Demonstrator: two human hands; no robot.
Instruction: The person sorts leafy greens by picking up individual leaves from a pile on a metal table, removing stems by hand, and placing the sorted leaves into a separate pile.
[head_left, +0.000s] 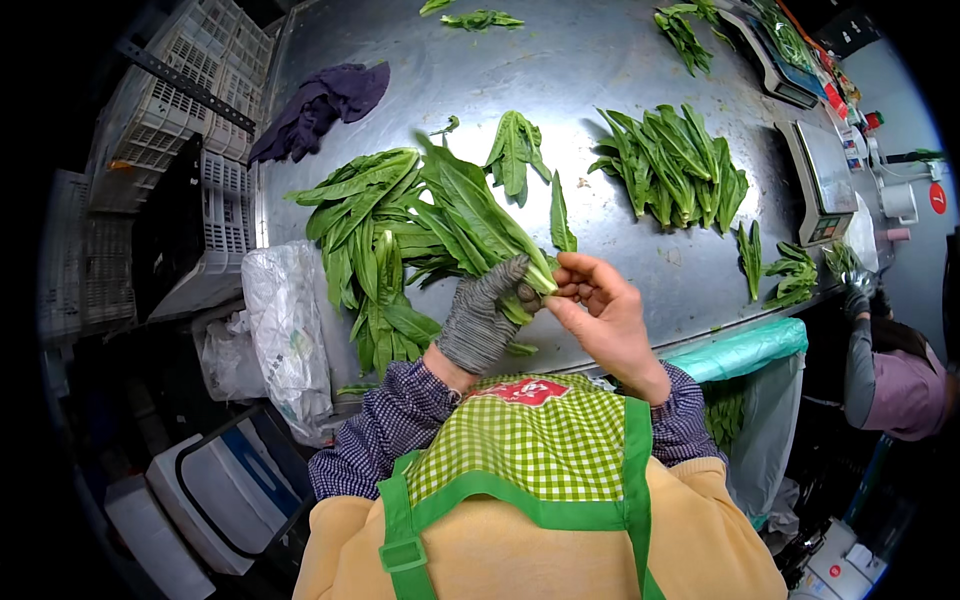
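A head of long-leaf lettuce (491, 217) is held over the near side of the steel table, its leaves pointing up and left. My left hand (480, 311), in a grey knit glove, is wrapped around its lower stems. My bare right hand (604, 315) has its thumb and fingertips at the pale cut base; the exact pinch point is partly hidden. Left of the held head lies a loose pile of the same greens (375, 247). Beyond it on the table are a small lettuce head (516, 150) and a single leaf (561, 217).
A stacked lettuce bunch (675, 165) and a digital scale (821, 180) stand to the right. A dark cloth (322, 109) lies back left, near plastic crates (195, 90). A green-rimmed bag (739, 352) hangs at the front edge. Another person (900, 382) works at far right.
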